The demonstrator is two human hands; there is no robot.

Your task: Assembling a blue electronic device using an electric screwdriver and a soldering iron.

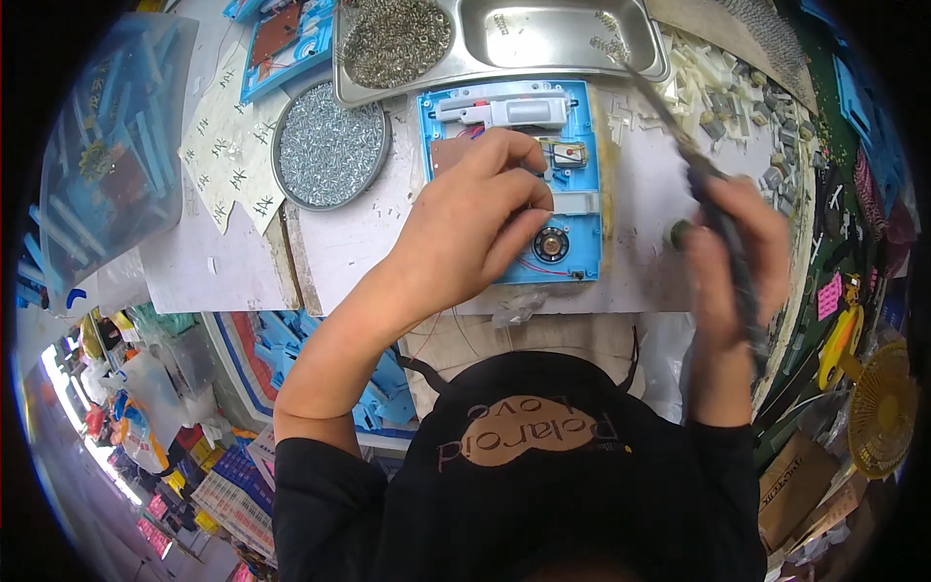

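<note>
A blue plastic casing (580, 267) lies before me, with a round black speaker (551, 244), a white plastic mechanism (529, 112), a brown circuit board (446, 155) and thin wires in it. My left hand (480, 199) rests over its middle, fingers bent and pinched together. Whatever they hold is hidden. Gripped in my right hand (737, 242) is a long tool (713, 184) with a dark handle and thin metal shaft, smeared by motion. Its tip reaches the small springs (609, 44) in the metal tray (543, 60). Something dark green and round (678, 233) sits by the right thumb.
Metal rings or coils (398, 39) fill the tray's left compartment. Left of the casing stands a round dish of small screws (332, 145), beside a marked paper sheet (233, 145). White and grey plastic pieces (718, 92) are heaped right; a bag of blue parts (116, 145) lies left.
</note>
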